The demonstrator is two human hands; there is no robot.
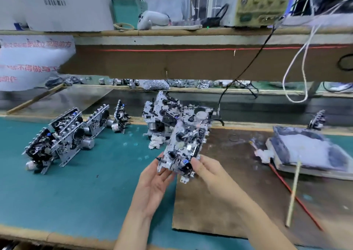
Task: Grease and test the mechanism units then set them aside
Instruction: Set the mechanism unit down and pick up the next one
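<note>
A metal mechanism unit (186, 146) with black gears and a small motor is held tilted above the bench between both my hands. My left hand (154, 184) cups its lower left edge from beneath, palm up. My right hand (208, 170) grips its lower right corner with the thumb on top. Behind it, a cluster of similar units (162, 114) stands near the bench's far edge. Several more units (63, 135) lie in a row on the green mat (76, 192) at the left.
A brown board (229, 192) covers the bench under my right arm. A grease pad (305, 152) with a wooden stick (293, 194) and a red wire sits at right. A crumpled white rag (156, 141) lies near the cluster. Cables hang from the shelf above.
</note>
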